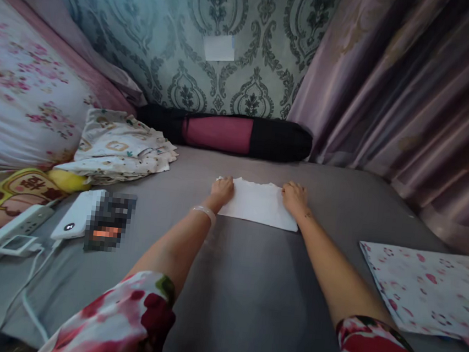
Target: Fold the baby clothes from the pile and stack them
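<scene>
A white cloth lies flat and folded on the grey bed sheet, its far edge slightly uneven. My left hand has its fingers curled closed over the cloth's far left corner. At the far right corner, my right hand grips the cloth in the same way. Both arms reach forward, and the fingertips are partly hidden behind the knuckles. I cannot tell what kind of garment or cloth it is.
Patterned folded fabric is piled at left, near a white power bank, a blurred dark object and a power strip with cables. A heart-print folded cloth lies right. A black-and-pink roll lines the wall.
</scene>
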A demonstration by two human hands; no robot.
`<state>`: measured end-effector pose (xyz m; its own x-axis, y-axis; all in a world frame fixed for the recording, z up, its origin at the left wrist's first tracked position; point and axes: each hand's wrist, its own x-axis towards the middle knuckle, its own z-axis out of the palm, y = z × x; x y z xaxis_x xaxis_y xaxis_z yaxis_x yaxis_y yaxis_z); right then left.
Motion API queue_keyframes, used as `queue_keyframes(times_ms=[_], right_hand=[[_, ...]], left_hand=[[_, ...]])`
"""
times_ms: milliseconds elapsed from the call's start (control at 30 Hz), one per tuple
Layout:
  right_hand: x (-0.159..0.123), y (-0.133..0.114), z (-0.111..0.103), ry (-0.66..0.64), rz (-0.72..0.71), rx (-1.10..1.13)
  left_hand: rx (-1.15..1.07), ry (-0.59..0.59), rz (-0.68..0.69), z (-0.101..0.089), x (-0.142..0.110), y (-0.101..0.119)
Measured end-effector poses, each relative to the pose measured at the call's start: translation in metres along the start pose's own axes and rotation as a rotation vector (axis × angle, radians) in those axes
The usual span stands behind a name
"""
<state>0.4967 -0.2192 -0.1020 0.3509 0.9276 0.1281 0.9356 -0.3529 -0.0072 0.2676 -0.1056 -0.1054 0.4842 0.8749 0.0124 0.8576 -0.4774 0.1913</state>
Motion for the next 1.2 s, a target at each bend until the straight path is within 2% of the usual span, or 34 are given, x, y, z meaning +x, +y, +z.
queue_keyframes(times_ms=[133, 267, 567, 767, 933, 1100, 1200], right_hand=[[0.015, 0.003, 0.001, -0.120, 0.064, 0.040], [0.021, 0.008, 0.003, -0.230, 0.032, 0.063], [0.017, 0.002, -0.003, -0.175, 0.024, 0.061], [0.007, 0.004, -0.014, -0.107, 0.002, 0.099], [-0.002, 0.007, -0.031, -0.098, 0.000, 0.151], [-0.011, 0.010, -0.061, 0.002, -0.005, 0.192], [-0.020, 0.012, -0.082, 0.099, -0.026, 0.216]], left_hand=[[-0.009, -0.022, -0.054, 0.002, 0.013, -0.002], [-0.042, -0.081, -0.032, 0.002, 0.024, -0.006], [-0.056, -0.075, 0.002, 0.004, 0.041, -0.017], [-0.064, -0.052, 0.024, 0.001, 0.039, -0.023], [-0.086, -0.012, 0.081, -0.021, 0.023, -0.030], [-0.160, 0.091, 0.154, -0.063, 0.000, -0.030], [-0.189, 0.205, 0.212, -0.090, -0.012, -0.027]])
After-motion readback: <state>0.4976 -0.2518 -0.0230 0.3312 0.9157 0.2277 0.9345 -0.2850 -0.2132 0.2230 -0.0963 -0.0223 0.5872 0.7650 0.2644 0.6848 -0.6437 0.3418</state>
